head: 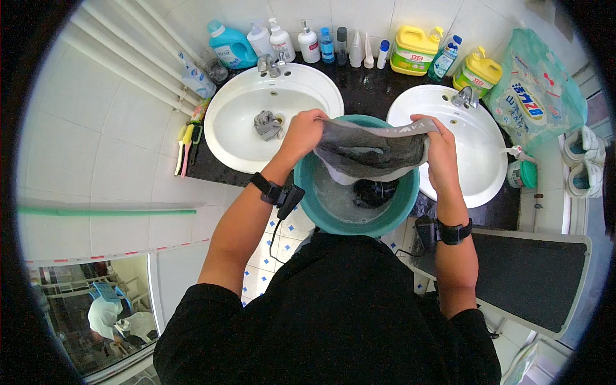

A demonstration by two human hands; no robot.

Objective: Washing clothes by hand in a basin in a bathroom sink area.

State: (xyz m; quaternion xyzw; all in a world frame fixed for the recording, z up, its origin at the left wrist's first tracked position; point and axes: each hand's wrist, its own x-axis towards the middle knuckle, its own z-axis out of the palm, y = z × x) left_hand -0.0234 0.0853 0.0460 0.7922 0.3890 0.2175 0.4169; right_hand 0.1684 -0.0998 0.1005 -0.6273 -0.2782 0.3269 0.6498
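Between my two hands a pair of grey underpants (370, 149) is stretched by its lighter, lettered waistband. My left hand (304, 134) grips one end of the band and my right hand (440, 149) the other. Directly beneath hangs over a teal plastic basin (308, 192), which holds cloudy, sudsy water (337, 204). A dark cloth (375, 192) with thin light lines lies in that water, partly hidden by the underpants. In the left white washbasin (231, 130) a crumpled grey cloth (267, 125) rests by the drain.
A second white washbasin (476, 159) is at the right. Bottles, including a yellow detergent jug (415, 50), line the dark counter (363, 91). A green plastic bag (534, 91) stands far right. Brushes (185, 147) lean at the left. Below right is a dark panel (524, 279).
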